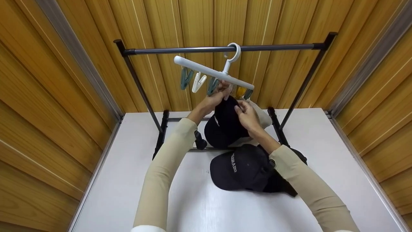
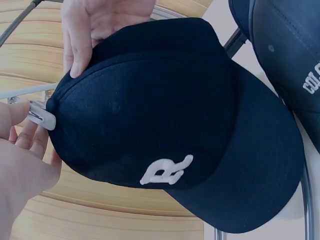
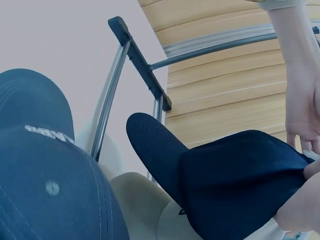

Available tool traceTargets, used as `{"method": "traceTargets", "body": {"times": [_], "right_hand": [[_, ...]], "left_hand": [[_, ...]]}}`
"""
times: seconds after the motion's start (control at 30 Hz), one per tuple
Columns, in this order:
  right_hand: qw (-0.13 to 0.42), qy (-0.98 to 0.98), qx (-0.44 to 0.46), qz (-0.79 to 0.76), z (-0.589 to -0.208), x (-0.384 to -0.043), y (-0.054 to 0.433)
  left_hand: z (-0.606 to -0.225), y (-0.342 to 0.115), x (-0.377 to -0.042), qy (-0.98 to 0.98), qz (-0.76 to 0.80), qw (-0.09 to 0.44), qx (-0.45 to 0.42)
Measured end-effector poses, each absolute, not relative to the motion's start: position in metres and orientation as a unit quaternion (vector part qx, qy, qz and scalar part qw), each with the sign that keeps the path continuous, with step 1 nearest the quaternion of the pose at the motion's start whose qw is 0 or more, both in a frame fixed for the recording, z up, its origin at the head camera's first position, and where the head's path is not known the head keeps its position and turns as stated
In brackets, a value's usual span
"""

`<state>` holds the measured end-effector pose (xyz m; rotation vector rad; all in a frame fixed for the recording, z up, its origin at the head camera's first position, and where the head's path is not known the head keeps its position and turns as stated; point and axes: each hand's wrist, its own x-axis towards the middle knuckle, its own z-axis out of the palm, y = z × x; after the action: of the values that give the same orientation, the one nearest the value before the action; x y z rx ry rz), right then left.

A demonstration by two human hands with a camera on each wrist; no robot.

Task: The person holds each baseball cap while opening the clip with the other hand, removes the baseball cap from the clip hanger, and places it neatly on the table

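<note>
A black cap with a white letter on its front hangs below the white hanger, crown up and brim down. My left hand pinches a white clothespin whose tip meets the top of the crown. With thumb and fingers my right hand grips the side of the same cap. Behind it hangs a beige cap, partly hidden, near a yellow clothespin and a green one. Whether the white clothespin bites the fabric is hard to see.
The hanger hooks over the dark rail of a garment rack. Other clothespins, green and white, dangle at its left. A dark lettered cap lies on the white floor over other dark headwear. Wooden panels stand behind.
</note>
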<state>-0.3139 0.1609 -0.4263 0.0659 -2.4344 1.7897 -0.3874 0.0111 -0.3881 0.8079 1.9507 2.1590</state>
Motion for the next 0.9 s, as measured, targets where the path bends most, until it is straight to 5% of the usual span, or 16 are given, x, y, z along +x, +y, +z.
{"method": "traceTargets", "body": {"times": [0.5, 0.9], "right_hand": [[0.044, -0.792, 0.076, 0.605, -0.441, -0.301, 0.149], [-0.054, -0.682, 0.029, 0.729, -0.431, -0.289, 0.146]], "left_hand": [[-0.388, 0.01, -0.383, 0.665, 0.716, 0.1, 0.186], [-0.386, -0.012, -0.371, 0.73, 0.66, 0.086, 0.155]]}}
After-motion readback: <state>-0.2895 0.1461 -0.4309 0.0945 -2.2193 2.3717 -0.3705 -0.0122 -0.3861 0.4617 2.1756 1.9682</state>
